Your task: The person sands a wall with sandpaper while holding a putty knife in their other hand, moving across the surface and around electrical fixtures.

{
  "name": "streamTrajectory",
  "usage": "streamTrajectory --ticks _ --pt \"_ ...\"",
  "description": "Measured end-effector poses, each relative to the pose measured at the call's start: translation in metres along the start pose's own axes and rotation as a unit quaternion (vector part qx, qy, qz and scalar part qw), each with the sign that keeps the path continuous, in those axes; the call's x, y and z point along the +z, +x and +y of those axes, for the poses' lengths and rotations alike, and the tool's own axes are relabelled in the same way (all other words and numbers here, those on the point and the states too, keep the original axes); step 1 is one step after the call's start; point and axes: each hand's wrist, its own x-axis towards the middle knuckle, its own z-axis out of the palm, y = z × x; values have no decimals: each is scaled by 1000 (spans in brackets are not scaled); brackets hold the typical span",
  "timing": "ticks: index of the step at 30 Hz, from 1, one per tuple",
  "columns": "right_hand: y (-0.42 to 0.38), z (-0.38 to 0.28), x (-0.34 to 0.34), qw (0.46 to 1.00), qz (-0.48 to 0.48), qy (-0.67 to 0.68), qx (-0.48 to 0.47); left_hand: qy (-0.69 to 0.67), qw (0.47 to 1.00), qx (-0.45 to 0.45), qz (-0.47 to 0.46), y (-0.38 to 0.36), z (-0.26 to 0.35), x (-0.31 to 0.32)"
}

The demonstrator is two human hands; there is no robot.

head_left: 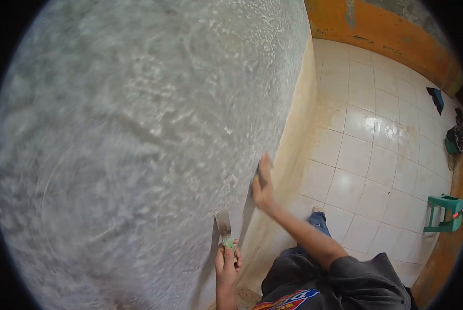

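Note:
My left hand (228, 261) is wrapped around the green handle of a putty knife (223, 223). Its flat metal blade points up and rests at or very near the rough grey wall (138, 155). Farther along and to the right, my right hand (263, 187) lies against the wall with its fingers stretched out, slightly blurred. A dark strip beside those fingers looks like shadow; whether anything lies under the palm is hidden.
A cream band (296, 119) runs along the wall's lower part. White floor tiles (358, 150) extend to the right, with a green plastic stool (451, 213) near an orange wall (381, 28). Dark items (454, 138) sit at the far right. My shoe (318, 210) is on the floor.

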Motion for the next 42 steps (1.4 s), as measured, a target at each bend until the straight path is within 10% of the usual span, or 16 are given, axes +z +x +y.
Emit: streamTrajectory --ticks 7,13,22,27,34,42 --pt "-103 -36 6 985 -135 -30 104 10 999 -32 20 4 10 17" --pt "17 -4 -10 996 33 19 81 11 999 -29 -14 22 3 15" --pt "-107 5 22 985 2 94 146 49 998 -21 -35 25 -9 0" --pt "10 45 -10 989 60 58 124 51 997 -9 -51 31 -10 -7" --pt "-80 40 7 989 -4 50 142 62 996 -17 -68 35 -3 -4" --pt "-13 52 -20 991 30 29 123 55 995 -33 -74 45 -5 5"
